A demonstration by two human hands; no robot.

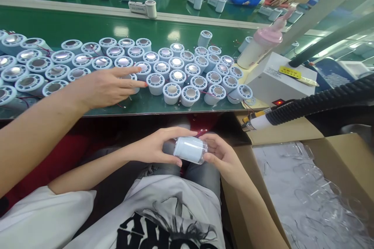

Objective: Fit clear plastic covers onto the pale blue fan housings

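Note:
Over my lap, my left hand [156, 147] and my right hand [221, 156] hold one white cylindrical part [188, 149] lying on its side between them. A clear cover sits on its right end, and thin red wires stick out above it. On the green bench [87, 23] ahead stand several identical white cylinders [172, 92] with shiny round centres, packed close together.
A co-worker's arm reaches in from the left, the hand [108, 85] flat over the cylinders. A pink-capped bottle [261, 46] and a white box [277, 79] stand at the right. A black corrugated hose [315, 103] crosses above a cardboard box [344, 155] of clear plastic covers.

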